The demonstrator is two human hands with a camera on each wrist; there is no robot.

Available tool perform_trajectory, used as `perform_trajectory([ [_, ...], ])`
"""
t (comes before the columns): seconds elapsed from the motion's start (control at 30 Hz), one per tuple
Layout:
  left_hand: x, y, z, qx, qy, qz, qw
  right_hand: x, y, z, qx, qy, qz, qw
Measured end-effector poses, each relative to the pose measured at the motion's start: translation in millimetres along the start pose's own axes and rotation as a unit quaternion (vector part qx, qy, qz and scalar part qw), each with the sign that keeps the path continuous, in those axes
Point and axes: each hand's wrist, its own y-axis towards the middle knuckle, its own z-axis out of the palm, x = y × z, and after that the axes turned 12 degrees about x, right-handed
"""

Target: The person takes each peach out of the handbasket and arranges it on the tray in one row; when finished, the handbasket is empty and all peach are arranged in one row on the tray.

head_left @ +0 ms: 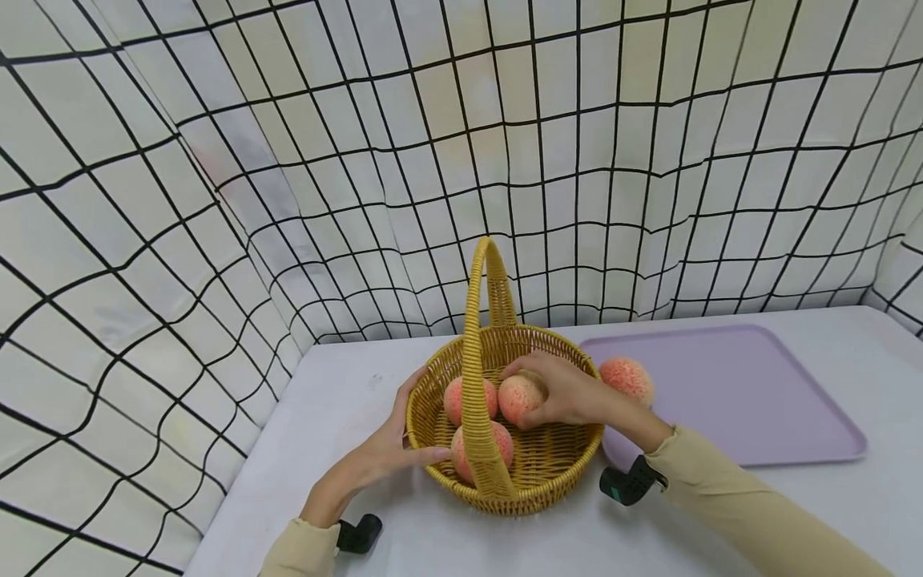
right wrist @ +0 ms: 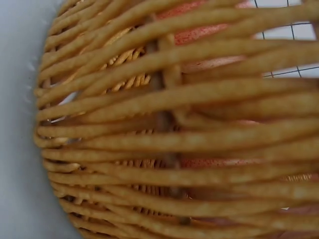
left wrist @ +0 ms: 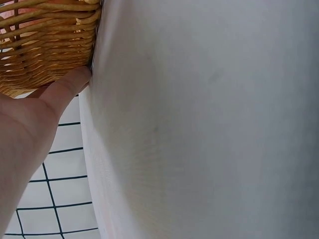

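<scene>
A yellow wicker basket with a tall arched handle stands upright on the white table. Two peaches, one farther back and one nearer, lie in its left half, partly behind the handle. Inside the basket my right hand grips another peach between thumb and fingers. My left hand rests against the basket's left outer side, thumb and fingers spread. In the left wrist view the woven wall meets that hand. Close weave fills most of the right wrist view, hiding the right hand's grip.
A purple tray lies right of the basket, with one peach at its left end, beside my right forearm. White walls with black netting rise behind the table and at its left. Both wrists carry black devices.
</scene>
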Motion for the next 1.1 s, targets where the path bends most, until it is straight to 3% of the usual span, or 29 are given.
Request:
perform_trajectory([
  [0.27, -0.2, -0.4, 0.7, 0.000, 0.001, -0.001, 1.0000, 2.5, -1.8, 1.2, -0.017, -0.009, -0.001, 0.9998],
  [0.5, 0.9, -0.8, 0.7, 0.005, 0.001, 0.010, 0.9999, 5.9, -13.3, -7.2, -0.065, 0.051, -0.008, 0.9965],
  [0.83, 1.1, -0.1, 0.9, 0.004, -0.003, 0.008, 1.0000, 20.9, -65.4, -57.5, -0.127, 0.154, 0.028, 0.9795],
  [1.1, 0.9, -0.6, 1.1, -0.001, 0.007, 0.001, 1.0000, 11.6, -108.8, -87.6, -0.168, 0.162, 0.061, 0.9705],
])
